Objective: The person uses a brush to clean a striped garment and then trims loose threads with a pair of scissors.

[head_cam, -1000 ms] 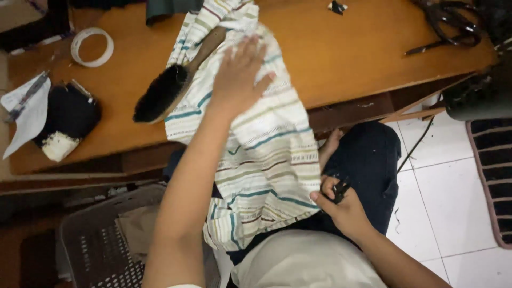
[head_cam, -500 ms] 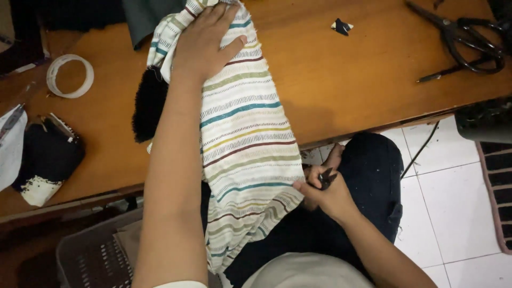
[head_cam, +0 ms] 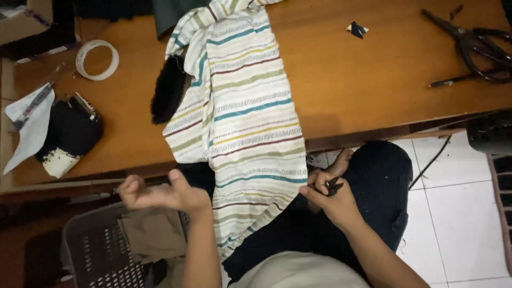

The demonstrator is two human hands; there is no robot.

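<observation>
My left hand hangs loose at seven o'clock, fingers half curled and holding nothing, just off the striped cloth. My right hand at five o'clock pinches the cloth's lower edge, with a small dark clipper tucked in its fingers. The cloth drapes from the worktop onto my lap, a black brush at its left edge. I'd judge the trimming is mid-way; which edges are finished, I can't tell.
</observation>
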